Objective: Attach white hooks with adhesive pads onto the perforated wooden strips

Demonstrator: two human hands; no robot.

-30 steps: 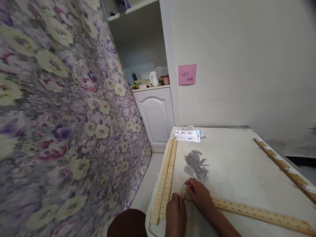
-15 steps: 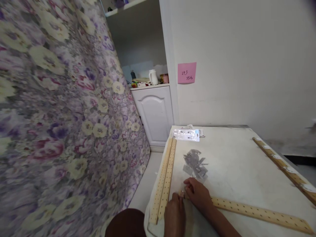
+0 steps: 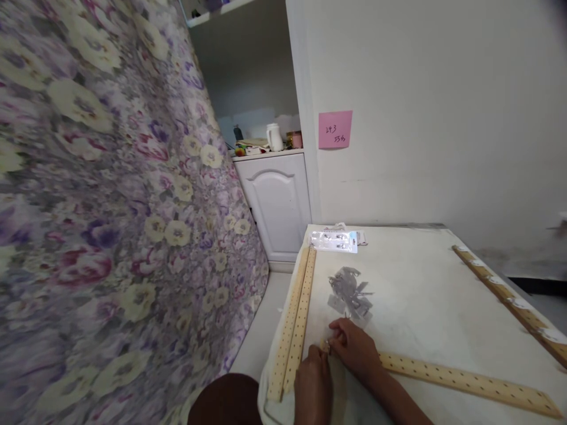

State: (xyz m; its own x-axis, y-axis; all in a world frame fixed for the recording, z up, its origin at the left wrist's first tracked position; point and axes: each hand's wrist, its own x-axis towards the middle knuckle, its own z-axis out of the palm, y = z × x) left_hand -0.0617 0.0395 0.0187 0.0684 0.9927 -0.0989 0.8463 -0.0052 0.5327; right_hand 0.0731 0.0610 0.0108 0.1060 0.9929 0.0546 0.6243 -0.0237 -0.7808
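Note:
My left hand [image 3: 313,382] and my right hand [image 3: 355,349] meet at the near left end of a perforated wooden strip [image 3: 460,382] that lies across the front of the white-covered table [image 3: 425,295]. Both hands have their fingers pinched together at that end, on something too small to make out. Just beyond my right hand lies a heap of small clear bags with grey metal parts [image 3: 349,292]. A pair of perforated wooden strips [image 3: 296,323] runs along the table's left edge, right beside my left hand.
A clear blister pack [image 3: 334,241] lies at the table's far left corner. Another wooden strip [image 3: 509,301] runs along the right edge. A floral fabric [image 3: 110,224] hangs at the left. Behind stand a white cabinet [image 3: 277,200] and a wall with a pink note [image 3: 335,129].
Both hands stay pinched at the strip's end, with only tiny finger shifts. The view has drifted slightly.

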